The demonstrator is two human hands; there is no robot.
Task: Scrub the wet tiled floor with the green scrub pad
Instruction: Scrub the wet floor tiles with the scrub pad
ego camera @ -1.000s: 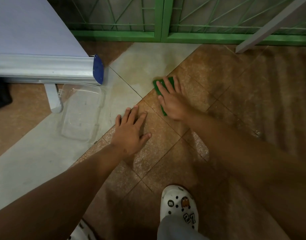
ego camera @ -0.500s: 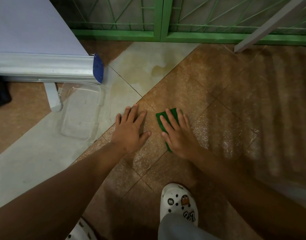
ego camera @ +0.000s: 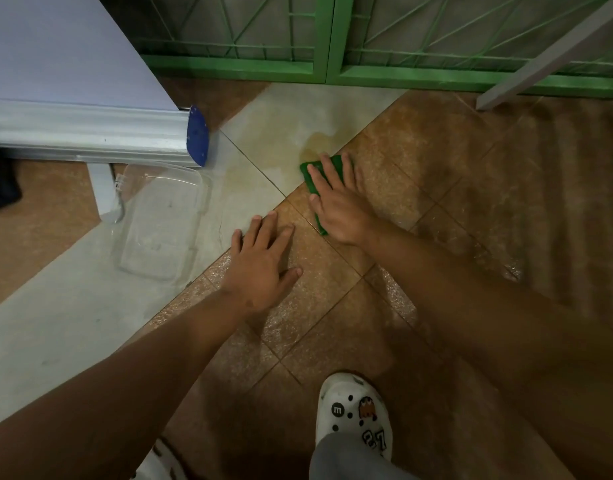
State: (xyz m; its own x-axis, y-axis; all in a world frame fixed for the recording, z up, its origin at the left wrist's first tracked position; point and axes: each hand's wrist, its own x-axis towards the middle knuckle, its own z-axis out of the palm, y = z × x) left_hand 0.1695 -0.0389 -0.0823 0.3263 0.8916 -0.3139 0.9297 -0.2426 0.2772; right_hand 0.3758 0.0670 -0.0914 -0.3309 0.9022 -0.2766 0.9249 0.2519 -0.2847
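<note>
Glossy wet brown tiles [ego camera: 419, 161]: right hand [ego camera: 339, 202] flat, pressing green pad [ego camera: 313, 174]; left hand [ego camera: 260, 268] spread flat.

Left hand [ego camera: 260, 268] flat, palm down, fingers straight and slightly spread, thumb out to the right. Left forearm runs bare from the lower left corner up to the wrist. Right hand [ego camera: 339, 199] further forward, palm down, fingers straight and close together, pointing up and slightly left, pressing flat. Right forearm comes bare from the lower right, crossing diagonally to the wrist. Both arms stretched out, hands near each other, not touching.
</note>
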